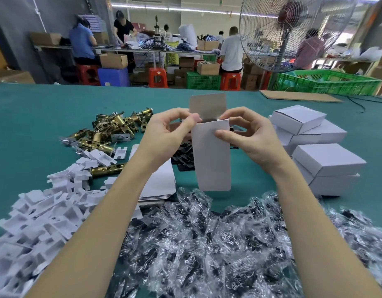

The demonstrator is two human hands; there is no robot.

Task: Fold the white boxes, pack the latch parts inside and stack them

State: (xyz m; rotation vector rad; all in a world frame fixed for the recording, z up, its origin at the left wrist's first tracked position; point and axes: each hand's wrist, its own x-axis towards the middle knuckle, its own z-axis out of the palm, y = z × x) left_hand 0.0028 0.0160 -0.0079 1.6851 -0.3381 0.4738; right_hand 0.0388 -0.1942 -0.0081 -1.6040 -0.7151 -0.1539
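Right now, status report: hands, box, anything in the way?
Left hand and right hand both pinching the white box, top flap up, not folded shut. Nothing blocking. Finished boxes stacked right.

No text, label, brand or number is showing legibly anywhere. The white box blank [212, 155] between the hands is showing only plain, unprinted faces, and the folded white boxes [327, 158] to the right of the hands are showing blank sides too.
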